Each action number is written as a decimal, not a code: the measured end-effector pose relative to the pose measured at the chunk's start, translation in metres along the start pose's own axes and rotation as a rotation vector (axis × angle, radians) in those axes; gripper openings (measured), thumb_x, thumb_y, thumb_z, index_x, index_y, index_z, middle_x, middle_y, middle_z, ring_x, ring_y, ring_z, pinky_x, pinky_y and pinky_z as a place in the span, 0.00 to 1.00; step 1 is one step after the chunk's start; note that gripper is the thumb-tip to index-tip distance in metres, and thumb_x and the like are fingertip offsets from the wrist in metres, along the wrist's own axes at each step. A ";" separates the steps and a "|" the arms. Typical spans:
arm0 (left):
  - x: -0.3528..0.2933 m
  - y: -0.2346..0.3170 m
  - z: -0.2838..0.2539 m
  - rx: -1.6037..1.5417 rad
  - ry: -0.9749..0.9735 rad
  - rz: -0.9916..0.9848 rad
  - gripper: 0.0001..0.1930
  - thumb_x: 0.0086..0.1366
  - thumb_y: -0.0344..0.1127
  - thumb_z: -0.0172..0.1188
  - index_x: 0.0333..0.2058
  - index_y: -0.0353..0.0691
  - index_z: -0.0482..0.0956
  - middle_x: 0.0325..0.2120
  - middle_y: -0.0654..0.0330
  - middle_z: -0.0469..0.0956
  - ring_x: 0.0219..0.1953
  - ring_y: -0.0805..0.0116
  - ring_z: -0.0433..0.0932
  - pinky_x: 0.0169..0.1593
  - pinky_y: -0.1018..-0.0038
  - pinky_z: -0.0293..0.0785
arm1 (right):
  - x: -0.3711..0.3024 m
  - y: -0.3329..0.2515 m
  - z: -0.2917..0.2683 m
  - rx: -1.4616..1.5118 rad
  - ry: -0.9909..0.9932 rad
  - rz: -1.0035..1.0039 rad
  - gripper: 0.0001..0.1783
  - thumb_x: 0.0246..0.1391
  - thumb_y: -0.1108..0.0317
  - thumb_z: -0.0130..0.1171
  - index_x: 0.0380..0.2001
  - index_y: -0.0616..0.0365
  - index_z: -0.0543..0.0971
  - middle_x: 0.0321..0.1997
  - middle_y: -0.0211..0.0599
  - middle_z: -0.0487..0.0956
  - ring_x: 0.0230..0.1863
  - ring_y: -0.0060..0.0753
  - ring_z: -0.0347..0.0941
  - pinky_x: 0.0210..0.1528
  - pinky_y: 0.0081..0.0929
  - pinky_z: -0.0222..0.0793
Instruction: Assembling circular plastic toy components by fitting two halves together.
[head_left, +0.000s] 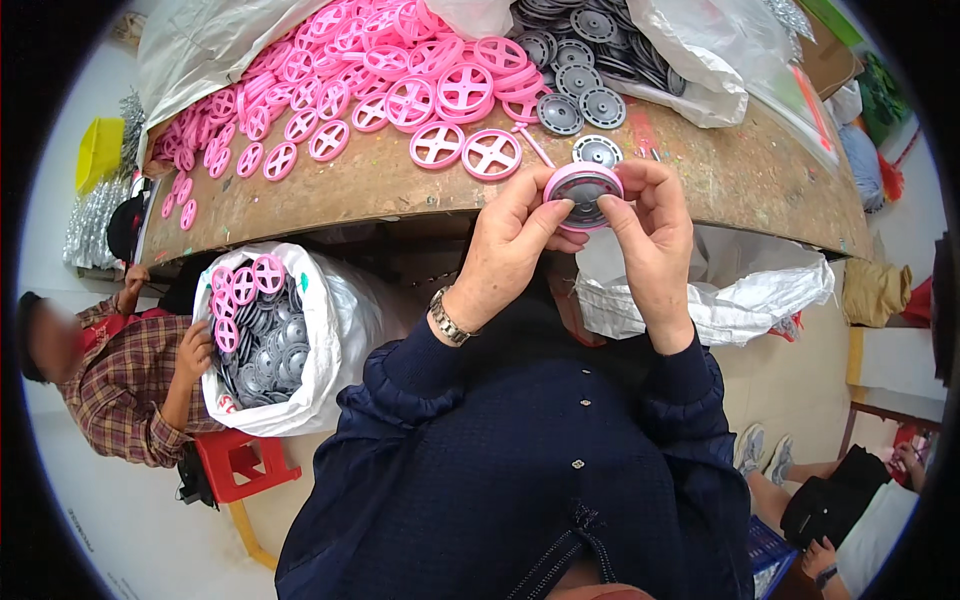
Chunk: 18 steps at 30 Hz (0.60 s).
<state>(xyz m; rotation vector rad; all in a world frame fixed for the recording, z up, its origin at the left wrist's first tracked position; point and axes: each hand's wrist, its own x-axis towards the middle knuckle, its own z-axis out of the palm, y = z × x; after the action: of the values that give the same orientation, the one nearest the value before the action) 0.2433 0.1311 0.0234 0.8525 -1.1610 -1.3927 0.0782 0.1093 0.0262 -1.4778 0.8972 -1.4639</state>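
Note:
Over the table's front edge, my left hand (512,238) and my right hand (650,225) hold a small wheel between them. It is a pink wheel rim with a grey disc (586,187) set in its face. Both thumbs press on the disc, while the fingers wrap round the rim from the sides and behind. Just beyond my fingers lies a loose grey disc (597,150). A thin pink stick (536,146) rests left of that disc. Flat on the wood nearby are pink wheel rims (491,155) with cross-shaped spokes.
Behind them spreads a heap of pink rims (330,75); grey discs (600,106) spill from a white sack (700,85). A sack of finished wheels (262,350) stands left of me, touched by a seated person (130,385). Another white sack (700,300) hangs below the table edge (790,222).

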 end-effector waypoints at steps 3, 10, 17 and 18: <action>0.000 0.000 -0.002 0.025 -0.001 0.015 0.12 0.72 0.27 0.49 0.52 0.32 0.69 0.44 0.55 0.77 0.41 0.66 0.82 0.44 0.71 0.83 | -0.001 -0.008 0.000 0.049 -0.052 0.088 0.16 0.58 0.75 0.60 0.50 0.62 0.74 0.42 0.33 0.79 0.39 0.18 0.74 0.40 0.19 0.71; -0.003 -0.001 -0.002 0.204 -0.055 0.117 0.11 0.72 0.27 0.50 0.51 0.31 0.71 0.42 0.57 0.77 0.40 0.70 0.81 0.43 0.75 0.82 | 0.000 -0.021 -0.012 -0.054 -0.186 0.187 0.12 0.62 0.74 0.56 0.49 0.63 0.76 0.44 0.29 0.78 0.45 0.19 0.72 0.50 0.20 0.68; -0.008 -0.004 0.004 0.524 0.052 0.295 0.07 0.69 0.28 0.55 0.44 0.33 0.75 0.33 0.59 0.77 0.30 0.75 0.80 0.32 0.79 0.78 | -0.009 -0.012 -0.007 -0.295 -0.146 0.005 0.06 0.61 0.74 0.57 0.40 0.63 0.77 0.36 0.27 0.78 0.38 0.17 0.72 0.43 0.18 0.68; -0.008 -0.005 0.006 0.471 0.065 0.253 0.07 0.69 0.28 0.55 0.43 0.33 0.75 0.33 0.59 0.77 0.29 0.74 0.80 0.32 0.78 0.78 | -0.009 -0.011 -0.007 -0.313 -0.134 -0.023 0.05 0.61 0.74 0.57 0.39 0.63 0.77 0.35 0.26 0.77 0.37 0.17 0.72 0.42 0.18 0.68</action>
<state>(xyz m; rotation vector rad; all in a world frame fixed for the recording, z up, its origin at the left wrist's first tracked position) 0.2377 0.1393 0.0189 1.0254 -1.5178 -0.8901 0.0703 0.1216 0.0328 -1.7962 1.0646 -1.2637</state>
